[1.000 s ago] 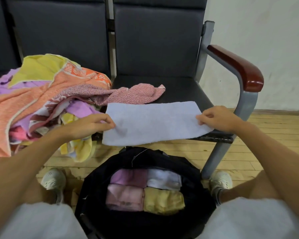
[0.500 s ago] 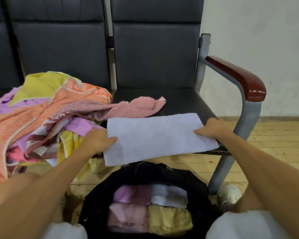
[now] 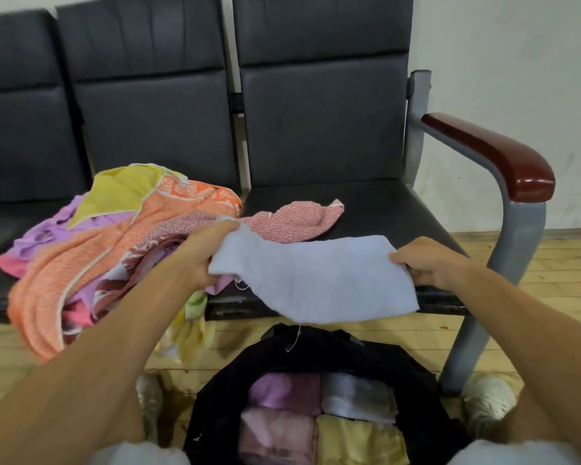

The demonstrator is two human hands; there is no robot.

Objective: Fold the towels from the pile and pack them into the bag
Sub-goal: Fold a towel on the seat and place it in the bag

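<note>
Against half a second ago: no longer flat along the front edge of the seat (image 3: 383,209). Has raised the left end of the pale blue towel (image 3: 316,283) with the left hand (image 3: 198,256), up and back toward the pink speckled towel (image 3: 299,219). Has kept the right end low, near the seat's front right corner, in the right hand (image 3: 426,263). Leaves the cloth slanting down from left to right, its near edge sagging past the seat's front edge.

Pinches the towel's left edge in the left hand, thumb on top, fingers curled under the cloth. Clamps the right edge in the right hand, knuckles up, fingers closed round the hem. Stretches the towel loosely between the two, with a wrinkle near the left grip and a loose thread hanging there.

Left of the seat, pressed against the back of the left hand: the pile (image 3: 114,246) of loose orange, yellow and purple towels, hanging over the front edge toward the floor (image 3: 550,297). Just right of the right hand: the grey frame post and the red-brown armrest (image 3: 490,156) above it. Behind the towel: dark seat surface running back to the backrest.

Below, on the wooden floor between the knees: the black bag (image 3: 413,370), mouth open upward, with four folded towels (image 3: 316,417) packed in two rows, purple and white at the back, pink and yellow in front. Open air between the towel's sagging near edge and the bag's far rim.
</note>
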